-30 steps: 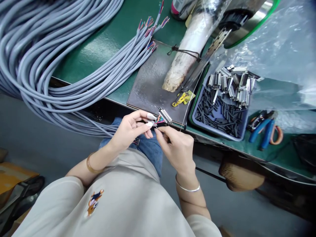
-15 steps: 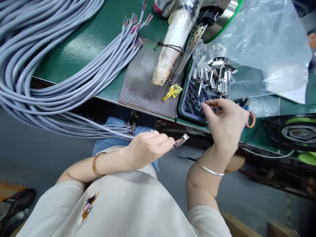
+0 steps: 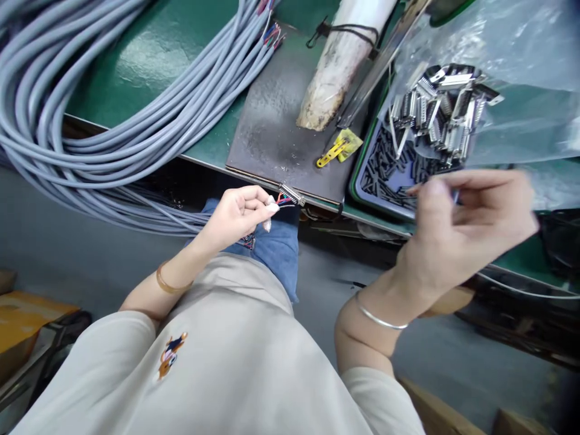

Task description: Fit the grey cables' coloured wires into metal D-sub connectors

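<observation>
connector [image 3: 291, 195] at left hand [image 3: 235, 212] fingertips, seemingly pinched

No readable text anywhere right now. The shirt [image 3: 226, 374] carries only a small embroidered cartoon figure [image 3: 171, 354], no letters. Nothing legible on the desk [image 3: 149, 66], its tray [image 3: 362, 196] or the plastic bag [image 3: 521, 72].

Left hand [image 3: 235, 214] pinches wired connector [image 3: 290, 195]; right hand [image 3: 466, 226] over tray [image 3: 362, 196].
</observation>
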Motion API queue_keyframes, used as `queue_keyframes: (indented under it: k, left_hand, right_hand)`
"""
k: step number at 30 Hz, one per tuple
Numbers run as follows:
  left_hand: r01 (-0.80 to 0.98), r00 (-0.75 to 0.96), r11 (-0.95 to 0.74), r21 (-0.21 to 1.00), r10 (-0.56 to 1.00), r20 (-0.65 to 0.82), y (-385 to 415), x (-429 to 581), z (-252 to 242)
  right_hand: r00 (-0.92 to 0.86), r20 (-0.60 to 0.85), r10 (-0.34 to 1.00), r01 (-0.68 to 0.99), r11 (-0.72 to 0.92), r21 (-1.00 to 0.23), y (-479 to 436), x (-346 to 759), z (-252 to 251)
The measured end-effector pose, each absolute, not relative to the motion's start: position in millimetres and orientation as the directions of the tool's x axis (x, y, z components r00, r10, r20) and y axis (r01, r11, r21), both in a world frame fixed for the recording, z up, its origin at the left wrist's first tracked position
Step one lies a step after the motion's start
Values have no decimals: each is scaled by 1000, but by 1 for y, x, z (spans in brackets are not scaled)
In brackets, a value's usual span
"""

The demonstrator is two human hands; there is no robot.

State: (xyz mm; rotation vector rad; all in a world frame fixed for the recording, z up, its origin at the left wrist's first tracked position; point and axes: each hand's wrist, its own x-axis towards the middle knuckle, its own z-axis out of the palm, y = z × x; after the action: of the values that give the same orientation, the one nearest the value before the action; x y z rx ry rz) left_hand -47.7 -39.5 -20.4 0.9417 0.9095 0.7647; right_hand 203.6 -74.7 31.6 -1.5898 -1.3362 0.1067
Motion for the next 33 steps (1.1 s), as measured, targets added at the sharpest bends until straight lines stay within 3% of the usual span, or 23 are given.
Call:
queue_keyframes:
  k: [3, 6, 11, 21, 27, 31, 33]
  left_hand:
    - [-145, 380, 319, 937, 892, -245, -43, -34, -15]
    - [-113, 331, 243, 964, 923, -194, -44, -25, -10]
    - [-40, 281, 113, 993, 955, -98, -46, -19, -7]
    - [64, 273, 15, 998, 962, -31, -47, -19, -7]
    - [111, 318, -66, 992, 948, 28, -47, -22, -9]
    - [139, 395, -131, 982, 916, 66, -47, -26, -10]
    - [155, 406, -170, 973, 909, 94, -48, -28, -10]
  right_hand:
    - [227, 371, 900, 586, 179, -791, -90, 173, 24]
    - [219, 313, 924, 533, 155, -832, -94, 156, 9]
    - [281, 328, 902, 528, 140, -837, -89, 149, -2]
    - [300, 299, 906, 541, 97, -836, -89, 154, 3]
    - [207, 306, 929, 564, 142, -814, -88, 149, 7]
    - [31, 329, 944, 619, 240, -748, -86, 149, 5]
    - [67, 402, 913, 633, 272, -724, -86, 154, 5]
